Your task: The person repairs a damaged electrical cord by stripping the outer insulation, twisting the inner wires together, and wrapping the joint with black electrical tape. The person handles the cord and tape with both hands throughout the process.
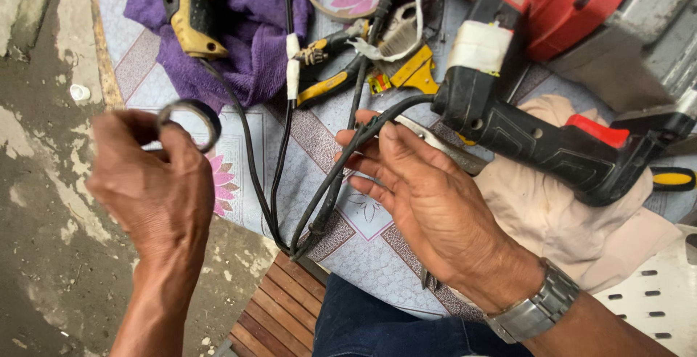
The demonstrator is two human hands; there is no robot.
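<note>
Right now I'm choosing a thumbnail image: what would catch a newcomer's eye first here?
Probably the two hands in the middle: the left hand holds up a roll of black tape, the right hand grips a black power cord. Next, the red and black power tool at upper right, lying on a beige cloth.

A worn concrete floor [43,204], stained and patchy with pale blotches, fills the left of the scene under flat daylight. A small white cap [79,92] lies on it near the edge of a patterned mat [363,241], grey-white with pink flowers and brown diamond borders, spread across the ground. A slatted wooden stool [279,313] in reddish brown sits at the bottom, partly under the mat's edge. At lower right, the corner of a white plastic chair [657,291] with slotted holes shows.
</note>
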